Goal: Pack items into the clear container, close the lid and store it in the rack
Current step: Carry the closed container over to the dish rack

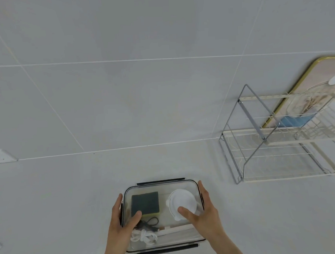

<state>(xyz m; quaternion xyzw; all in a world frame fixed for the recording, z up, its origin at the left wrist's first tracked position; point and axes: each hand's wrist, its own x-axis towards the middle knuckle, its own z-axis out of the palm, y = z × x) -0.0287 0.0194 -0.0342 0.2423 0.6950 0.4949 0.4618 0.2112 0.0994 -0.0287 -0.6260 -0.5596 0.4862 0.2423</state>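
Note:
A clear container (pixel 162 187) with dark clip latches sits on the white counter near the bottom middle, its transparent lid on top. Through the lid I see a dark green sponge (pixel 145 202), a round white lidded cup (pixel 181 202), a coiled white cable (pixel 143 237), a small black cord (pixel 150 223) and a pale wooden piece (pixel 176 228). My left hand (pixel 121 222) grips the container's left side with its thumb on the lid. My right hand (pixel 203 212) holds the right side, thumb pressed on the lid over the cup.
A two-tier wire rack (pixel 280 140) stands at the right against the tiled wall, with a gold-framed board (pixel 315 76) leaning behind it. A white wall socket (pixel 0 156) is at the far left.

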